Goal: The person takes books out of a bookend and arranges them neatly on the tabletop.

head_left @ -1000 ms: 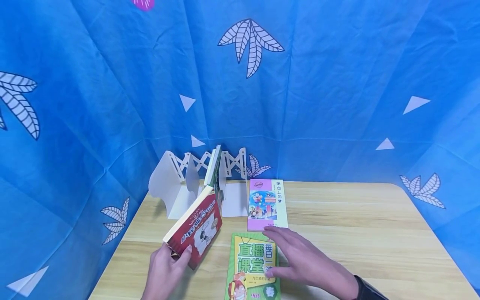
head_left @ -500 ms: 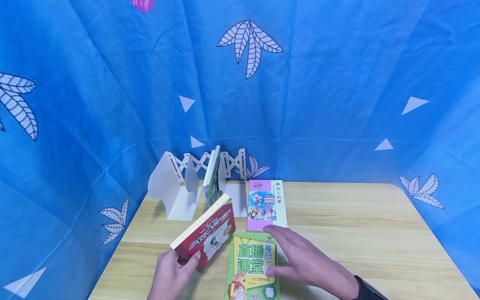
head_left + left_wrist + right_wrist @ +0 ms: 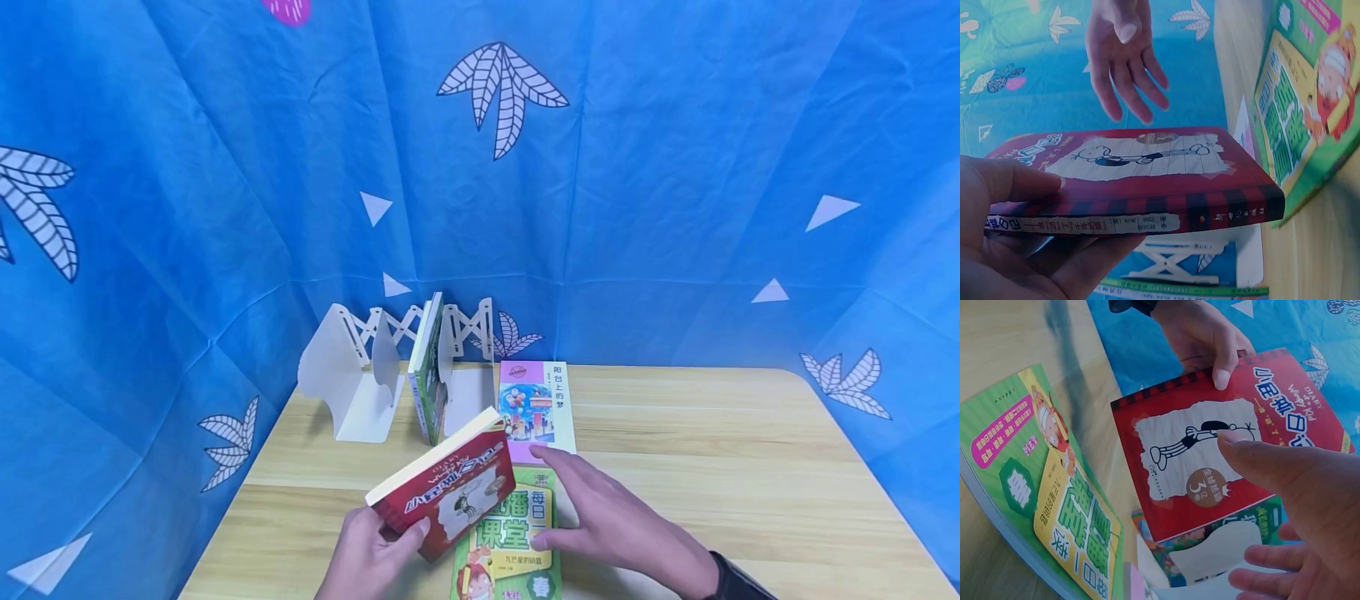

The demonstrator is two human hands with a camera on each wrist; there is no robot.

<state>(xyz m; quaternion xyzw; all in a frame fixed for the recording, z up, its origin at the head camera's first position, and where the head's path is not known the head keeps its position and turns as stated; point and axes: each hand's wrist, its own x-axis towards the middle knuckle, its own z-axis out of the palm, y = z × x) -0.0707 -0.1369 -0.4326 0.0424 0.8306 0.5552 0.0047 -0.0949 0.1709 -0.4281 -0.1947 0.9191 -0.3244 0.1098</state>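
My left hand [image 3: 375, 550] grips a red book [image 3: 457, 492] by its spine side, thumb on the cover and fingers beneath, as the left wrist view shows. The book is tilted above the table and partly covers a green book [image 3: 517, 562] lying flat. Over the green book's right side hovers my right hand [image 3: 611, 525], fingers extended and holding nothing; in the right wrist view its thumb [image 3: 1260, 453] overlaps the red cover, but contact cannot be told. Behind it lies a pink and white book [image 3: 532, 408], face up.
A white expandable bookend rack [image 3: 360, 408] stands at the back left of the wooden table [image 3: 697, 450]. Upright in it is a thin green book [image 3: 429, 367]. A blue patterned curtain [image 3: 675, 167] hangs behind the table.
My left hand has carried the red book rightward and toward me, away from the rack, until it overlaps the green book. The right hand stays nearly in place.
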